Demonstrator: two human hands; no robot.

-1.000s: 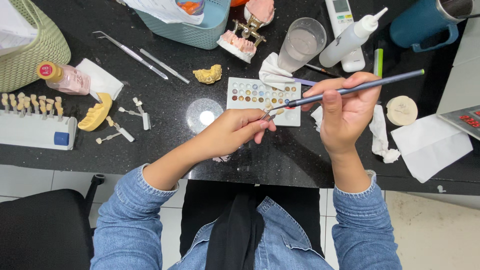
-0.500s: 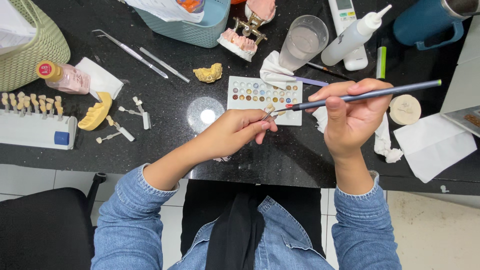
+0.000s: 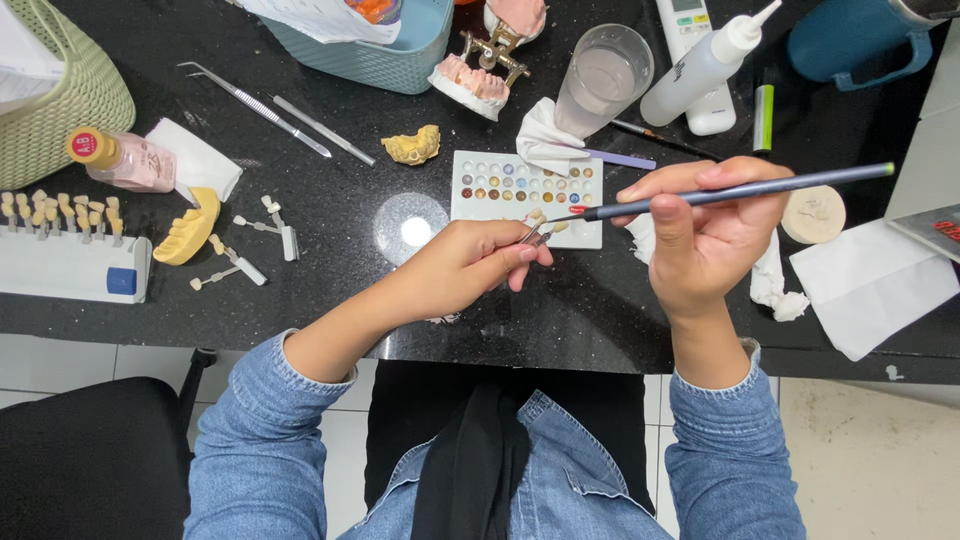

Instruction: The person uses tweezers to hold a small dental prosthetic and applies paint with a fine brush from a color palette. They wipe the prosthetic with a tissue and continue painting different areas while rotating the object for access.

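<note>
**Inspector:** Brush (image 3: 740, 188), long and grey-handled, was the item in use. It lay nearly level in the right hand (image 3: 705, 235), above the black worktop (image 3: 330, 210), with its tip at the lower edge of the white palette (image 3: 527, 198) of small colour wells.

**Recorder:** Any change from the earlier pictures?

**Inspector:** Slight. Over the last second the handle's far end had dropped from a raised slant to almost horizontal, while the tip stayed at the same spot. I judged this a small adjustment of angle during fine work, not a move to a new place.

**Recorder:** State of the right hand?

**Inspector:** Closed on the brush, thumb and fingers pinching the handle near its middle.

**Recorder:** And the left hand (image 3: 470, 265)?

**Inspector:** Fingers drawn together around a thin metal instrument (image 3: 535, 231), probably tweezers. At its end sat a small pale piece (image 3: 537, 216), too small to identify, which the brush tip met. The left hand had not shifted.

**Recorder:** Surroundings?

**Inspector:** Just beyond the palette stood a glass of cloudy water (image 3: 600, 75) with a crumpled tissue (image 3: 545, 140) beside it, and a white squeeze bottle (image 3: 705, 65) to its right. A dental model on an articulator (image 3: 480, 75) stood behind. A yellow jaw cast (image 3: 190, 230) and a tooth shade guide (image 3: 60, 215) lay well to the left.
</note>
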